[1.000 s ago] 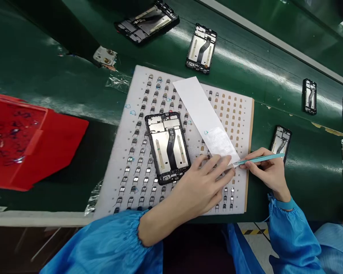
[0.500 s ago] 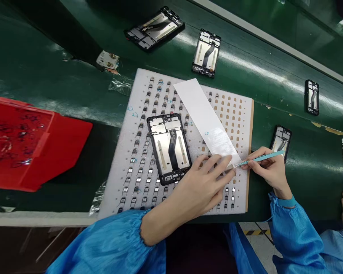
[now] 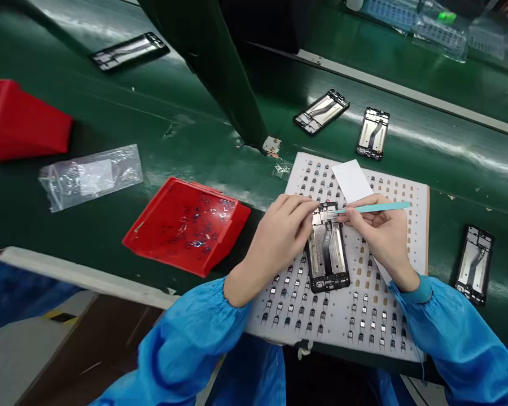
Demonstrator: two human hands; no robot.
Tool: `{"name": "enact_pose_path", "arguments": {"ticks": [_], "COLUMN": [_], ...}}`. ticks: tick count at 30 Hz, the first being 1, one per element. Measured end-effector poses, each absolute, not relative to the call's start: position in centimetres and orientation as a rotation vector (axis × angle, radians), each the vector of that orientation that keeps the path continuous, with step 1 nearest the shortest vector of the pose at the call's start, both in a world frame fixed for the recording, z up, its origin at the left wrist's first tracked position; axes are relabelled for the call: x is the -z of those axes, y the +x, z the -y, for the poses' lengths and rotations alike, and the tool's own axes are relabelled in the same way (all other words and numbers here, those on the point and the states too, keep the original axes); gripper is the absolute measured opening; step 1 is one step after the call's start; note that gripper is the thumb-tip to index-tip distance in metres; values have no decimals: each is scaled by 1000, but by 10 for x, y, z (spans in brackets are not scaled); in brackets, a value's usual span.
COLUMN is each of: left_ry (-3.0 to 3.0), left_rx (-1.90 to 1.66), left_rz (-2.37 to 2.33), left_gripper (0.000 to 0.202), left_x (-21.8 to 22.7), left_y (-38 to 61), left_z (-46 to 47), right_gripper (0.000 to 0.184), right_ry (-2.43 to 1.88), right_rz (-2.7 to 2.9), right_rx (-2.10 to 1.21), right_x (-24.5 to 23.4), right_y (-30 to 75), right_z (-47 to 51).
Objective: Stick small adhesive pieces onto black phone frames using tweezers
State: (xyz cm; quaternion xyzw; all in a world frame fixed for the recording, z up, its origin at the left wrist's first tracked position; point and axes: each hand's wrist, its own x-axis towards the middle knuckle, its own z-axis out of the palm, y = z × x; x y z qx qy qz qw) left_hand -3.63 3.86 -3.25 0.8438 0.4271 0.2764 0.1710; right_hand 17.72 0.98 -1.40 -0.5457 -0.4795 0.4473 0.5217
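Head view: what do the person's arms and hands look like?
Both arms wear shiny bright blue sleeves, the left sleeve and right sleeve gathered at elastic cuffs. The left hand and right hand are bare, without gloves.

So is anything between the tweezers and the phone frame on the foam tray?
Nothing visible. The tweezers in the right hand reach the top end of the phone frame, and the left hand presses beside the tip, not across it. The white strip lies farther back.

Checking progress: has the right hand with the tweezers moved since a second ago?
Yes. The right hand, holding tweezers, went from the right edge of the white tray to the phone frame at its middle.
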Motion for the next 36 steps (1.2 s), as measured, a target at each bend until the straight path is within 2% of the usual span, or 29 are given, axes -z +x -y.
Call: {"name": "enact_pose_path", "arguments": {"ticks": [7, 25, 36], "left_ry": [2426, 2514, 2658], "left_rx": [-731, -721, -610], "left_rz": [-1176, -1181, -1181], "left_gripper": [30, 28, 39], "left_x": [41, 40, 41], "left_y": [-34, -34, -33], "left_z": [-43, -45, -45], "right_gripper": [22, 19, 21], "right_ry": [-1373, -1380, -1390], "right_rz": [1122, 1136, 1109], "right_rx": [-1059, -1108, -1123], "right_x": [35, 37, 36], "right_y": [179, 180, 178], "right_z": [-28, -28, -26]}}
